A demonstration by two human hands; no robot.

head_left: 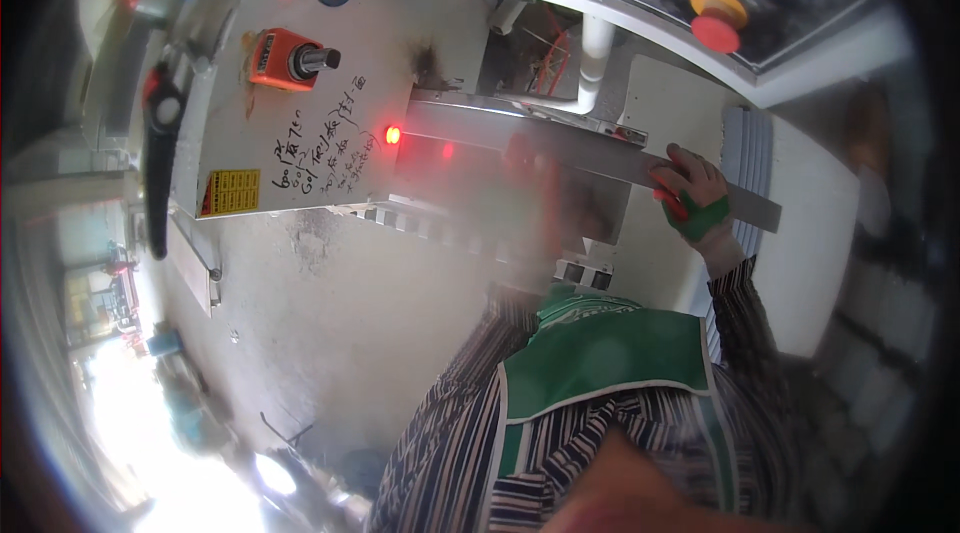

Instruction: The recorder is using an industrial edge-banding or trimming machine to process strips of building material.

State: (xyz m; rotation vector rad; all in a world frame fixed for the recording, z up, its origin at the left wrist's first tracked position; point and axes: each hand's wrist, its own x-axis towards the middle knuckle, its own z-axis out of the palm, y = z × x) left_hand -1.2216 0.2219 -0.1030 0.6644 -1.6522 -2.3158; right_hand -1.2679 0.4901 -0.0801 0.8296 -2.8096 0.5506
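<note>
A long flat grey strip [600, 155] lies slantwise across the machine bed, its right end sticking out past my right hand. My right hand [696, 198], in a glove with green on it, is closed over the strip near that end. A foggy smear in the picture covers most of my left hand [530, 223]. It reaches toward the middle of the strip, but its fingers cannot be made out. Just beyond my right hand stands a stack of grey strips [747, 158] on a pale surface.
A control panel with knobs and a red emergency stop button [716, 30] hangs above the strip. To the left is a white machine housing [350, 38] carrying an orange counter [283, 60] and a glowing red lamp [393, 135]. A black lever [160, 163] stands at its far left.
</note>
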